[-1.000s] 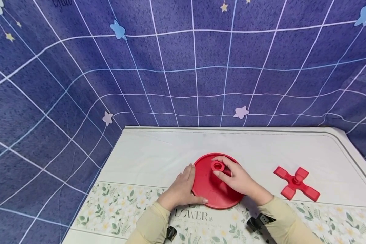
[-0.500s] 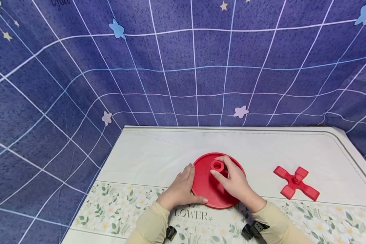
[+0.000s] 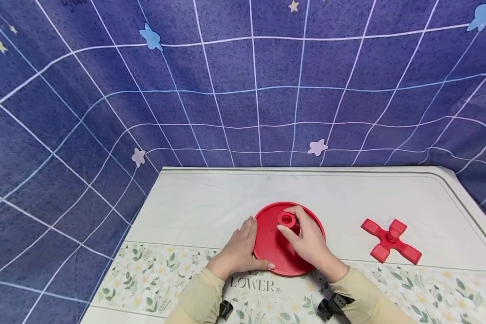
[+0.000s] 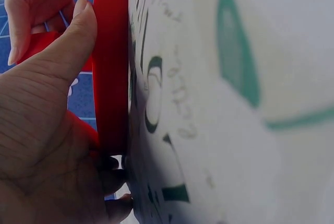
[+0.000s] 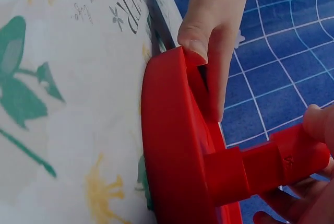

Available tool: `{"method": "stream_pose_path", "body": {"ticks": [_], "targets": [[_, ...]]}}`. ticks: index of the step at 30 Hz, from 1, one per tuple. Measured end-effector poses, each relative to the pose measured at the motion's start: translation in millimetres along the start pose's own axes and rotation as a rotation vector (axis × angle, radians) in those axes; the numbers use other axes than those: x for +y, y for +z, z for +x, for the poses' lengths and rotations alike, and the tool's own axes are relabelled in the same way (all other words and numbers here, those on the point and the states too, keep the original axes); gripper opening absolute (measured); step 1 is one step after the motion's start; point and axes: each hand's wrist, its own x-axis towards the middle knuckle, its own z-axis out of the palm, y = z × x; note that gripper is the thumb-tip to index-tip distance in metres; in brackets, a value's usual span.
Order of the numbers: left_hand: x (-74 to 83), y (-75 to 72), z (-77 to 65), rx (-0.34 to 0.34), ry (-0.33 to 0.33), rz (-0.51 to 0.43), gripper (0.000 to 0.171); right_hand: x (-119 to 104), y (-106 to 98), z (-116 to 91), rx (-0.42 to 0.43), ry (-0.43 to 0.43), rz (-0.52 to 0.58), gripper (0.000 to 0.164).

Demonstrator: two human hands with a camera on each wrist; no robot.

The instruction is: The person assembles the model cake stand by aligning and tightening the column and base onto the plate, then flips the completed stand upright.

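Note:
A red round, shallow base (image 3: pixel 267 243) with a raised rim lies on the table. From its middle stands a red hollow tube (image 5: pixel 261 166), made up of wider and narrower sections. My left hand (image 3: pixel 239 249) holds the base at its left side, with the thumb (image 4: pixel 78 28) over the near rim and the fingers along the left edge. Thumb and fingers of my right hand (image 3: pixel 311 240) grip the tube's upper end, leaving its round opening visible from above. Part of the base is hidden beneath the right hand.
A red cross-shaped piece (image 3: pixel 390 239) with a short knob at its centre lies to the right of the base. Behind the table (image 3: pixel 210 193) hangs a blue curtain (image 3: pixel 227 108) with white lines and stars. A flower-printed band (image 3: pixel 154 274) crosses the table's near part.
My right hand has turned around the tube, its wrist and forearm swinging left. The left hand keeps its hold on the base, and the cross-shaped piece stays put. The head view has shifted slightly.

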Motion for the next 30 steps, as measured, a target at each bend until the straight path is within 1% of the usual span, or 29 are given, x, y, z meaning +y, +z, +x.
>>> {"method": "stream_pose_path", "body": {"ticks": [3,6,9,11,13,16,21,24,26,28,30], "targets": [[3.1,1.6,3.8,-0.006,0.009,-0.009,0.125,3,-3,-2,0.011,0.018,0.012,0.041],[3.9,3.7,5.5,-0.012,0.014,-0.019,0.126,8,-7,-3,-0.007,0.023,0.030,0.044],[2.8,5.5,5.4,-0.013,0.011,-0.021,0.126,11,-16,-4,-0.049,0.000,0.030,0.055],[1.6,5.9,4.9,-0.009,0.008,-0.033,0.125,12,-28,-5,-0.059,-0.024,0.004,0.062],[0.7,5.4,4.5,-0.007,0.003,-0.041,0.124,14,-44,-8,-0.043,-0.048,-0.052,0.066],[-0.2,3.6,3.7,-0.002,-0.002,-0.061,0.123,21,-73,-18,0.016,-0.056,-0.170,0.063],[-0.9,1.1,1.1,0.011,0.002,-0.088,0.123,41,-125,-41,0.126,-0.015,-0.346,0.058],[-0.1,0.6,1.9,0.010,0.007,-0.093,0.123,53,-154,-57,0.186,0.032,-0.411,0.057],[0.8,1.2,3.8,0.009,0.012,-0.094,0.123,62,-171,-68,0.199,0.077,-0.446,0.055],[1.2,1.5,4.9,0.011,0.017,-0.092,0.123,69,-185,-77,0.182,0.139,-0.483,0.054],[0.7,1.9,5.5,0.014,0.019,-0.092,0.123,78,-194,-85,0.141,0.208,-0.525,0.054]]}}
